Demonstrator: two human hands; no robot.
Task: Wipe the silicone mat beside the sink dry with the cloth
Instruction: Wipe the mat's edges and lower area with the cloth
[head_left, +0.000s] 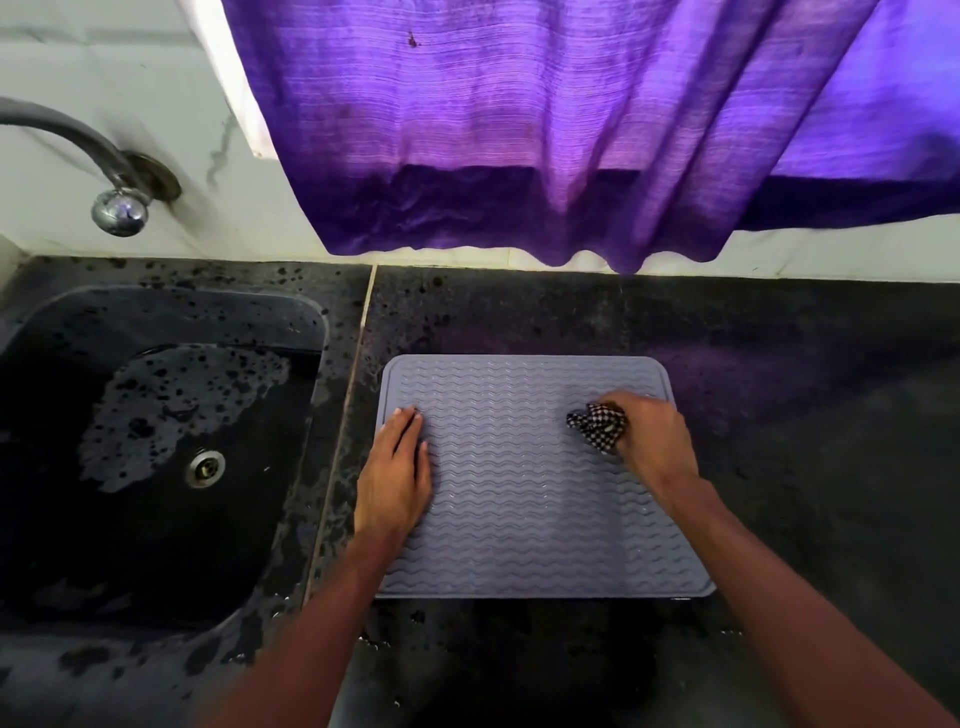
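Note:
A grey silicone mat with wavy ridges lies flat on the dark counter, just right of the sink. My left hand rests flat on the mat's left edge, fingers straight and pointing away from me. My right hand grips a bunched black-and-white checked cloth and holds it down on the mat's upper right area. Small drops glint on the ridges near the mat's middle and lower part.
The black sink with a metal drain sits to the left, wet and spotted. A chrome tap juts from the white wall. A purple curtain hangs over the counter's back edge. The dark counter extends to the right.

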